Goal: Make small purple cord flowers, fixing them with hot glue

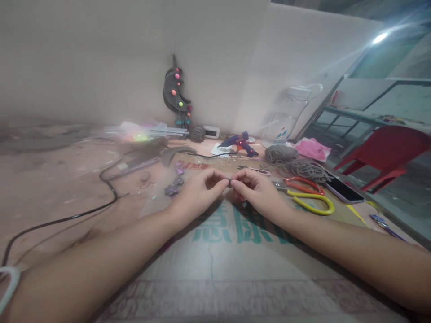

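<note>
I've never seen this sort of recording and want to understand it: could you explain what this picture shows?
There is no machine here: a person works bare-handed, seen from a camera worn on their head, looking forward and down. The left hand and right hand together pinch a dark piece too small to identify. Beneath them lies a sheet with teal lettering. To the left are small purplish pieces; to the right, scissors with red and yellow handles, grey yarn and a phone. Farther back sits a blue glue gun.
</note>
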A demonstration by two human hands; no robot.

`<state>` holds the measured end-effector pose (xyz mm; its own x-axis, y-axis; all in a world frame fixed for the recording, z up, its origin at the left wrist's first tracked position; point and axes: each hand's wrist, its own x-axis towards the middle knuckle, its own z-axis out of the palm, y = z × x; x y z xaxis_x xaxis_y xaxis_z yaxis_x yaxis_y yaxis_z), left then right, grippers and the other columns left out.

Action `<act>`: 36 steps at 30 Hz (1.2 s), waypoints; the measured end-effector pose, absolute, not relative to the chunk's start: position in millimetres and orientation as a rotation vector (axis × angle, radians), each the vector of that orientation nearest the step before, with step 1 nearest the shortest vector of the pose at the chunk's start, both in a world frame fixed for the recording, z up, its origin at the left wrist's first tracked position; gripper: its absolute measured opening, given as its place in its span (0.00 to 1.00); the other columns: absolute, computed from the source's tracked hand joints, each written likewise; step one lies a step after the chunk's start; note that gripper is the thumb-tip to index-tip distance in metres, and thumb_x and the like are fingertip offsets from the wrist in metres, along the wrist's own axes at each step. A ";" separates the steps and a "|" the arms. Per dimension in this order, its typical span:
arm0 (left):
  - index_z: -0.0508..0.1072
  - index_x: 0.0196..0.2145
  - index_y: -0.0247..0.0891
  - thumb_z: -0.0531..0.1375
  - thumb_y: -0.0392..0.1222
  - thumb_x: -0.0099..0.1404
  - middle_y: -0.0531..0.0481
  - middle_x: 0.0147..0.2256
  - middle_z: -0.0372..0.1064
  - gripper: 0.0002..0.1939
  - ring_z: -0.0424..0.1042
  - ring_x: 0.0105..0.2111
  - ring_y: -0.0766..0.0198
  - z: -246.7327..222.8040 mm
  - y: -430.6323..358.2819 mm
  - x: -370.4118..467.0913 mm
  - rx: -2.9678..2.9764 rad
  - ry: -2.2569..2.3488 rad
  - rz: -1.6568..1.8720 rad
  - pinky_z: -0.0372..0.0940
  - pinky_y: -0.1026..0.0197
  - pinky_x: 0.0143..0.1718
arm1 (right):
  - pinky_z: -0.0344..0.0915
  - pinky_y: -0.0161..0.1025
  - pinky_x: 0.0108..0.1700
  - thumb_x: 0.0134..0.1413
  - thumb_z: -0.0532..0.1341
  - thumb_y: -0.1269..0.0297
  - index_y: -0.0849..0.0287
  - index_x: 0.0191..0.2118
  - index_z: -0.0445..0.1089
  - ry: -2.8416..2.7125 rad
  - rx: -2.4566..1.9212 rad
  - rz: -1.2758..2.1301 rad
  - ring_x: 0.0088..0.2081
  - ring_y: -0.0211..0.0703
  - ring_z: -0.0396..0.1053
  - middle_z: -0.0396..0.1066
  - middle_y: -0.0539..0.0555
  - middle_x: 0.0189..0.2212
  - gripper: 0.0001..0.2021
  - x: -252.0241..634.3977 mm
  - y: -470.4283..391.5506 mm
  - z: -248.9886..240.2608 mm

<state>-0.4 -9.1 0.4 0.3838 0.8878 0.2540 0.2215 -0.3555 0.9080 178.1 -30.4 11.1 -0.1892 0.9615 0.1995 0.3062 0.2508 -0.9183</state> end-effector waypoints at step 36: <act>0.72 0.38 0.34 0.60 0.40 0.61 0.49 0.33 0.72 0.09 0.69 0.33 0.64 0.0 -6.8 5.0 1.670 0.871 1.036 0.63 0.63 0.36 | 0.59 0.34 0.24 0.53 0.60 0.45 0.58 0.34 0.65 -1.667 -1.244 0.979 0.20 0.35 0.62 0.66 0.46 0.19 0.19 182.1 -24.4 5.7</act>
